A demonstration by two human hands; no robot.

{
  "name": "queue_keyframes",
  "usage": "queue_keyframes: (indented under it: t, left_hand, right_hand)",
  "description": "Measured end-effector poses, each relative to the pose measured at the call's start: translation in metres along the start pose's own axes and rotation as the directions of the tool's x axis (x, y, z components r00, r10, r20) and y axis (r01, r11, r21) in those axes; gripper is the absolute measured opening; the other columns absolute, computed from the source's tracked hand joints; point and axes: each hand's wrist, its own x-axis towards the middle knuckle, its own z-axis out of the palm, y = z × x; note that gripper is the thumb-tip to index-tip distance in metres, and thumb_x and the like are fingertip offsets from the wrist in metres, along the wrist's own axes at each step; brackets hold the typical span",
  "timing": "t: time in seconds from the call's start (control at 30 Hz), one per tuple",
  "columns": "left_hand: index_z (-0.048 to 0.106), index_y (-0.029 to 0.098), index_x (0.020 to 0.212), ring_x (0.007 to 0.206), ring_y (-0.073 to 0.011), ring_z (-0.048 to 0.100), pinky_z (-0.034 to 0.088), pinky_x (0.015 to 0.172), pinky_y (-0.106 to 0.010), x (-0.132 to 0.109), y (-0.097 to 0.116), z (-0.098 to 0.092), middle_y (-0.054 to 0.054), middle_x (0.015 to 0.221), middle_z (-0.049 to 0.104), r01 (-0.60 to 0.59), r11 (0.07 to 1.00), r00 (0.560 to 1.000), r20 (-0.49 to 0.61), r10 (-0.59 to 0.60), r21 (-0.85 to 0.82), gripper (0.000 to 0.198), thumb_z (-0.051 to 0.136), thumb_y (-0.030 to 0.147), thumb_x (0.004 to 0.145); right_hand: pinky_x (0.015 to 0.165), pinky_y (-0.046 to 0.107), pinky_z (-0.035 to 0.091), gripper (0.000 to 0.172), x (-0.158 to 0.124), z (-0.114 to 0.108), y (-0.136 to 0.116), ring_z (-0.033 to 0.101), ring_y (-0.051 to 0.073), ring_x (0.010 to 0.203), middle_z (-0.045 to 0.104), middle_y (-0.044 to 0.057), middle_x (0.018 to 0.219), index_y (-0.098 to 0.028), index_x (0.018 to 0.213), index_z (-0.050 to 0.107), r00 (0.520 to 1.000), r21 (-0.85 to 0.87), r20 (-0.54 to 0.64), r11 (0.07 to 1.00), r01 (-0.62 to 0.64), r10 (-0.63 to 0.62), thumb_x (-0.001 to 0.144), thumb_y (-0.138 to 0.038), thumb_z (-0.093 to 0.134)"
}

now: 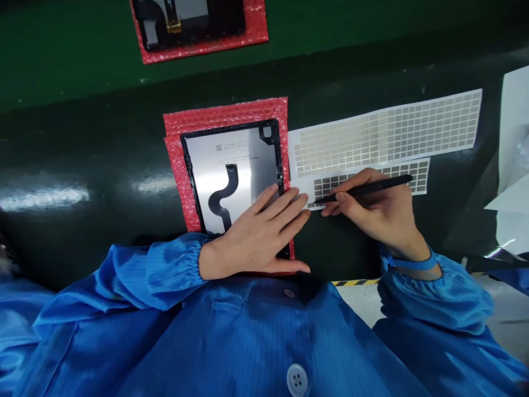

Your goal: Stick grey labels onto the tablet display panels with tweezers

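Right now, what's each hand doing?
Left hand: open, flat on the tablet panel, holding nothing.
Right hand: closed, holding black tweezers, tips over the sheet of small squares.

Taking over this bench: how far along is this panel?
Done: the silver-backed panel lies on red bubble wrap. In hand: the right hand holds black tweezers at the lower sheet of squares; the left hand rests on the panel. Remaining: many squares on that sheet and the upper one.
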Motion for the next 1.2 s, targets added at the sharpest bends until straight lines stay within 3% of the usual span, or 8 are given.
queue_keyframes:
  t: [0.33, 0.67, 0.87, 0.93, 1.03, 1.1, 1.2]
  left_hand:
    - [0.054, 0.0, 0.149, 0.151, -0.0401, 0.041, 0.028, 0.128, -0.059, 0.002, -0.001, -0.002, -0.024, 0.158, 0.049, -0.004, 1.0, 1.0, 0.002, 0.004, -0.012, 0.091, 0.037, 0.076, 0.101]
    - [0.053, -0.001, 0.149, 0.151, -0.0417, 0.04, 0.027, 0.128, -0.06, 0.002, -0.002, 0.001, -0.026, 0.158, 0.048, -0.007, 0.999, 1.0, 0.001, 0.007, -0.032, 0.091, 0.036, 0.075, 0.102]
    - [0.064, 0.0, 0.135, 0.151, -0.0427, 0.04, 0.03, 0.127, -0.06, -0.003, -0.002, -0.007, -0.028, 0.154, 0.051, -0.062, 0.989, 0.994, -0.097, 0.05, -0.133, 0.084, 0.043, 0.074, 0.101]
    - [0.068, 0.002, 0.126, 0.143, -0.0403, 0.051, 0.042, 0.12, -0.056, -0.006, -0.001, -0.014, -0.025, 0.144, 0.061, -0.096, 0.989, 0.978, -0.194, 0.073, -0.11, 0.075, 0.049, 0.069, 0.101]
    - [0.071, 0.004, 0.116, 0.102, -0.031, 0.07, 0.06, 0.087, -0.043, -0.011, -0.003, -0.022, -0.015, 0.105, 0.074, -0.051, 0.999, 0.954, -0.295, 0.049, 0.001, 0.056, 0.059, 0.056, 0.101]
    - [0.069, 0.004, 0.122, 0.087, -0.0274, 0.069, 0.059, 0.073, -0.039, -0.013, -0.005, -0.025, -0.011, 0.093, 0.071, 0.053, 0.995, 0.967, -0.251, -0.031, 0.082, 0.05, 0.06, 0.049, 0.102]
    - [0.062, 0.004, 0.136, 0.095, -0.0293, 0.069, 0.059, 0.074, -0.039, -0.013, -0.009, -0.023, -0.014, 0.102, 0.07, 0.172, 0.968, 0.977, -0.16, -0.144, 0.181, 0.052, 0.055, 0.045, 0.104]
  right_hand:
    - [0.058, 0.035, 0.067, 0.021, -0.001, -0.001, -0.004, 0.078, 0.024, 0.065, 0.075, 0.004, 0.077, -0.022, 0.095, 0.073, 0.999, -0.002, -0.044, 1.0, -0.026, 0.025, 0.086, -0.035, 0.087]
    - [0.058, 0.029, 0.068, 0.013, 0.004, -0.006, 0.0, 0.079, 0.021, 0.064, 0.077, 0.004, 0.076, -0.02, 0.095, 0.073, 1.0, 0.067, 0.028, 0.998, 0.007, -0.009, 0.091, -0.029, 0.082]
    - [0.056, 0.036, 0.069, 0.007, 0.007, -0.007, -0.015, 0.077, 0.022, 0.059, 0.079, 0.003, 0.083, -0.025, 0.092, 0.075, 0.994, 0.172, -0.111, 0.985, 0.033, -0.014, 0.093, -0.029, 0.08]
    - [0.057, 0.037, 0.07, 0.007, 0.016, -0.001, -0.021, 0.078, 0.022, 0.061, 0.079, 0.003, 0.086, -0.025, 0.093, 0.075, 0.991, 0.213, -0.125, 0.974, 0.072, -0.046, 0.092, -0.028, 0.081]
    - [0.059, 0.038, 0.07, 0.011, 0.036, 0.012, -0.026, 0.079, 0.023, 0.064, 0.079, 0.005, 0.087, -0.023, 0.094, 0.073, 0.995, 0.246, -0.053, 0.965, 0.095, -0.084, 0.091, -0.029, 0.082]
    - [0.059, 0.037, 0.069, 0.013, 0.049, 0.021, -0.026, 0.079, 0.023, 0.065, 0.078, 0.003, 0.082, -0.025, 0.093, 0.072, 0.998, 0.251, 0.011, 0.966, 0.063, -0.068, 0.091, -0.032, 0.082]
    - [0.06, 0.036, 0.069, 0.015, 0.061, 0.031, -0.024, 0.078, 0.022, 0.065, 0.077, 0.0, 0.077, -0.027, 0.091, 0.071, 0.998, 0.224, 0.058, 0.974, 0.023, -0.037, 0.091, -0.037, 0.082]
